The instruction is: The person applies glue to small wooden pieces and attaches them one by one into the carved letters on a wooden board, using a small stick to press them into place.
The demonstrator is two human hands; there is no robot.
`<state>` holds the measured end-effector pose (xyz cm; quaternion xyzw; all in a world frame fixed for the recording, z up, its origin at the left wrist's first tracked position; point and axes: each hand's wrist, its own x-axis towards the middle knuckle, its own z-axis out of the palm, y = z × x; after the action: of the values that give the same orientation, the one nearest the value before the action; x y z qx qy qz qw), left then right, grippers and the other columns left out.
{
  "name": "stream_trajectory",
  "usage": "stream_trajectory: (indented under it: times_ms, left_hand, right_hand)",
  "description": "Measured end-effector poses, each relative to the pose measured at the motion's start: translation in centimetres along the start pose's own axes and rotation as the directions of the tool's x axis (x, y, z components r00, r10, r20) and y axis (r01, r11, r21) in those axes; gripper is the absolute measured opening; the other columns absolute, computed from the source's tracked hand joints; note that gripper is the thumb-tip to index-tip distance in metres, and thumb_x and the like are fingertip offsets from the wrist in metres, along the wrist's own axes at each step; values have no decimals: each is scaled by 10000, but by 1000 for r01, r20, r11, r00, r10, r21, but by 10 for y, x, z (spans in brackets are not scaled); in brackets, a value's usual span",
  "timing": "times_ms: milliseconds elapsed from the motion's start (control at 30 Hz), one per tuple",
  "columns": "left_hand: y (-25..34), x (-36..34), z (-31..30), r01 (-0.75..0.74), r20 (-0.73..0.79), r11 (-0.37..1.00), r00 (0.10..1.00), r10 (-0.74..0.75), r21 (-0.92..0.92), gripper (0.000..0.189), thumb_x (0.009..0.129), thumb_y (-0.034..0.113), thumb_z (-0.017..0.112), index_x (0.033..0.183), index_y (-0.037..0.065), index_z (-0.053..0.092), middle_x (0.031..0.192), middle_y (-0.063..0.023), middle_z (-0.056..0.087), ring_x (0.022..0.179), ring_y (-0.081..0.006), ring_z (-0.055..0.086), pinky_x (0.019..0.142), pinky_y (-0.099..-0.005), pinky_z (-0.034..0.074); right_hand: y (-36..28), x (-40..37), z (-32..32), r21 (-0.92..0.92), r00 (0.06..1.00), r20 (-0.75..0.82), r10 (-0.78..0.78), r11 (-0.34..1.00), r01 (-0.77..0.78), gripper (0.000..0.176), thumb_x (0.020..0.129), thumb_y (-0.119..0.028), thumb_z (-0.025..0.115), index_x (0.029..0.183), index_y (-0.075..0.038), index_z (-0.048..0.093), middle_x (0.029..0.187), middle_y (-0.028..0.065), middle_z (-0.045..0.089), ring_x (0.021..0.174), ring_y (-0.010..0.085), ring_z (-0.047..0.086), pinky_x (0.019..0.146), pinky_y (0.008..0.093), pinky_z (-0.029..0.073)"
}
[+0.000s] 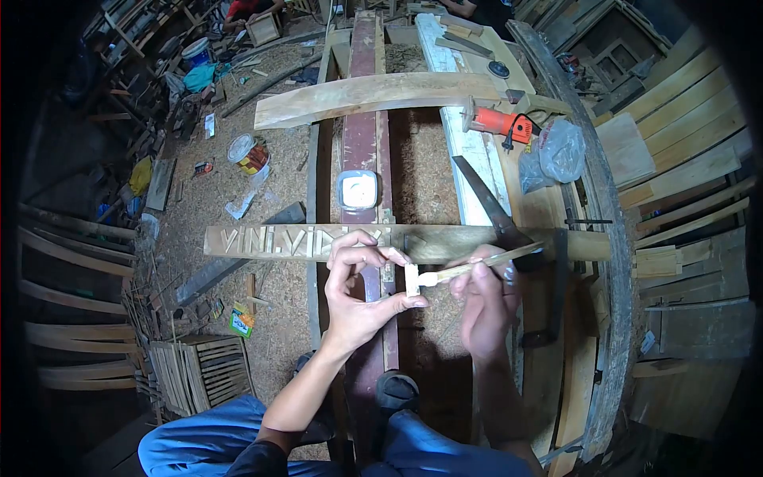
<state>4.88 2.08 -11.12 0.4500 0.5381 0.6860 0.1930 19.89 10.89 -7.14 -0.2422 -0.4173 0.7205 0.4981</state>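
Your left hand (pixel 350 286) has a small wood block (pixel 412 281) pinched between thumb and fingers, held up by the near edge of the lettered board (pixel 445 241). Your right hand (pixel 486 306) grips a thin stick (pixel 517 253); its white-coated tip is touching the block's right face. Raised wooden letters (pixel 310 242) run from near the board's left end to behind your left fingers, so the last ones are partly hidden. Tub of white stuff (pixel 358 191) sits on the maroon beam (pixel 359 143), just past the board's far edge. Dark blade (pixel 482 195) crosses that far edge toward the right end. Red power tool (pixel 501 123) lies over the white plank's (pixel 437 60) right edge, plastic bag (pixel 562 151) just beside it.
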Motion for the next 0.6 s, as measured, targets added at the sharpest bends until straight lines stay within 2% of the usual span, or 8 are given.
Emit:
stream_trajectory:
  times_ms: [67,233,300,367,400,467,533,600]
  left_hand:
    - [2,-1,0,-1,7,999,1000,1,41,685,593,58,985,1056,66,480,1258,-108,425,1013,-200,667,900,-366,579]
    - [2,-1,0,-9,-3,1000,1000,9,24,690,593,78,989,1059,65,480,1260,-110,424,1005,-197,669,897,-368,580]
    - [2,-1,1,-13,12,999,1000,12,33,692,593,83,990,1059,65,479,1262,-110,424,1003,-197,670,897,-369,581]
    - [4,0,3,-12,-8,999,1000,12,-42,686,595,86,989,1058,66,483,1267,-114,424,1006,-196,672,899,-370,581]
    - [5,-2,4,-12,-7,999,1000,11,-42,686,595,86,989,1058,66,483,1267,-114,424,1006,-196,672,899,-370,581]
    - [6,-5,6,38,-59,999,997,-40,-35,618,603,185,997,1012,90,544,1224,-98,491,1065,-183,666,966,-356,494]
    - [8,-4,7,36,-59,999,998,-38,-41,614,601,185,997,1007,93,547,1222,-99,496,1061,-180,666,961,-354,496]
    - [7,-4,6,39,-56,998,998,-42,-52,609,599,184,998,1002,96,550,1220,-100,500,1058,-178,666,955,-351,498]
  right_hand:
    - [4,-1,2,-50,996,92,-2,999,7,176,969,-98,597,1098,19,624,817,99,659,699,122,584,632,257,440]
    - [3,-1,-6,54,997,-71,27,998,-24,188,957,-112,610,1085,25,603,845,115,659,680,121,568,628,265,439]
    - [0,-3,1,16,999,-40,25,1000,-24,185,957,-115,610,1081,23,603,837,111,656,675,122,566,626,266,439]
    - [3,-5,1,-41,998,59,31,999,-28,180,956,-121,611,1069,19,606,815,102,649,674,125,566,625,264,437]
    - [4,-4,-2,-41,998,58,30,999,-28,180,956,-121,611,1069,19,606,815,102,649,674,125,566,625,264,437]
    - [4,-2,-5,34,996,-81,34,999,-31,182,958,-121,610,1074,19,610,818,108,655,684,124,575,627,260,438]
    - [-2,-3,-5,53,997,-80,8,999,-3,178,960,-120,607,1074,17,609,803,101,644,683,121,572,623,263,436]
    - [-6,-6,1,-14,998,-44,42,999,-43,176,962,-122,606,1072,16,608,777,83,622,676,123,563,621,268,433]
